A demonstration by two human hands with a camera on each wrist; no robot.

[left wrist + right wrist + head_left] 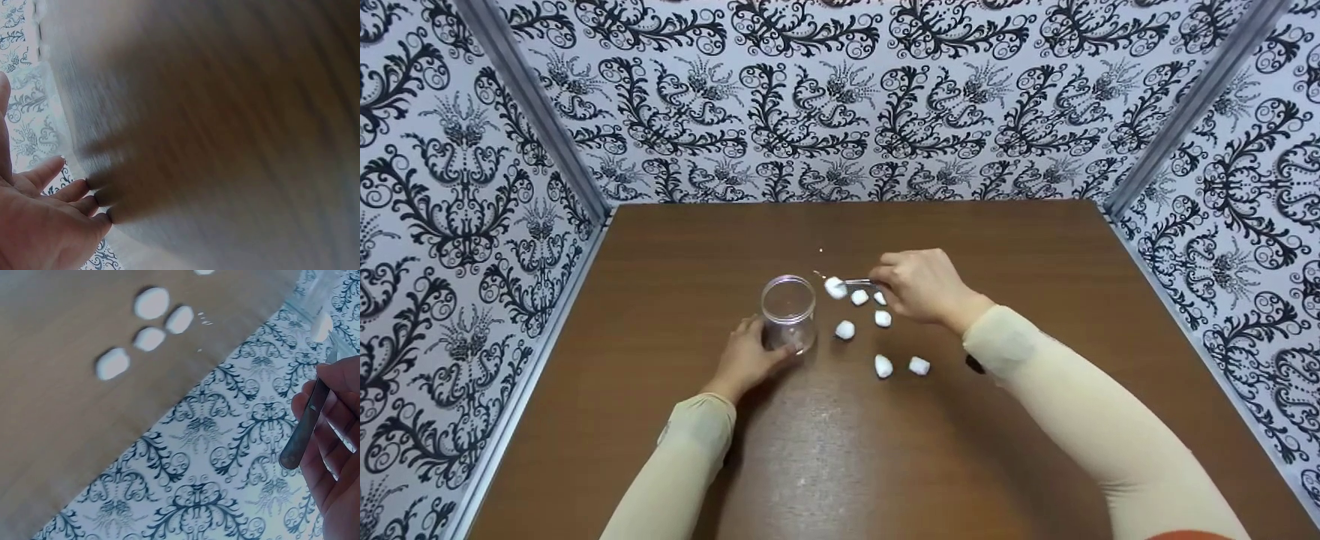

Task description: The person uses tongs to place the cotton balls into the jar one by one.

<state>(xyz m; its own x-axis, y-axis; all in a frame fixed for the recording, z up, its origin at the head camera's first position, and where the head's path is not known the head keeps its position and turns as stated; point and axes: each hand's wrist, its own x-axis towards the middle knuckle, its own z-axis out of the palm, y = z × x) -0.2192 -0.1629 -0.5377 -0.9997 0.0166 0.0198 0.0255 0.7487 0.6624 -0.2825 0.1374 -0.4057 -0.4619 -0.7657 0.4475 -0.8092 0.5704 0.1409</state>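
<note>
A clear, round, open-topped jar [789, 300] stands upright on the brown table. My left hand [751, 356] holds it low on its left side, thumb across the front; in the left wrist view the fingertips [84, 185] reach down to the tabletop. My right hand [919, 285] pinches metal tweezers [306, 424] between thumb and fingers. At the tweezers' tips is a white cotton ball [835, 288], raised just right of the jar's rim. Below the right hand lie several loose cotton balls, among them one [845, 330] close to the jar and another [883, 319] farther right.
Two more cotton balls [883, 366] lie nearer the front of the brown table [825, 465]. Small white specks [820, 250] are scattered behind the jar. Patterned black-and-white walls [840, 97] with grey corner posts enclose the table's back and sides.
</note>
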